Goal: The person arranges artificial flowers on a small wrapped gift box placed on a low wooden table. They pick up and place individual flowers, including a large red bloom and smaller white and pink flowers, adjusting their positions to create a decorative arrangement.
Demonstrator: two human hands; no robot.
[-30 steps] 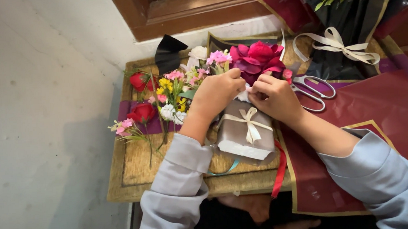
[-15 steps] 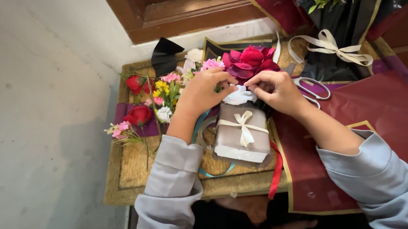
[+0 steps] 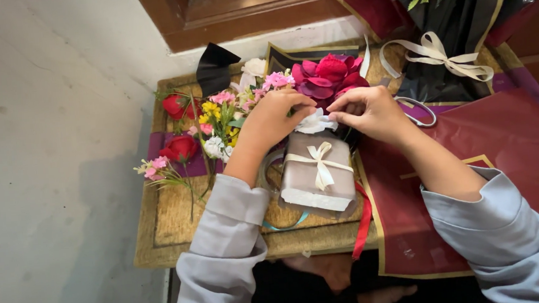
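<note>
Fingertips of the left hand (image 3: 275, 121) and right hand (image 3: 368, 112) pinch a small white flower (image 3: 315, 122) at the top edge of the taupe gift box (image 3: 317, 173). Its cream ribbon bow (image 3: 322, 164) looks already tied; the flower seems not yet fixed. Magenta blooms (image 3: 329, 76) lie at twelve o'clock, loose stems (image 3: 213, 120) at nine.

White flower (image 3: 315, 122): small, ruffled paper-like bloom, pinched from both sides by fingertips, touching the top edge of the gift box.
Gift box (image 3: 317, 173): grey-mauve wrapped block, cream ribbon bow across its middle, lying flat and slightly tilted, directly below the white flower.
</note>
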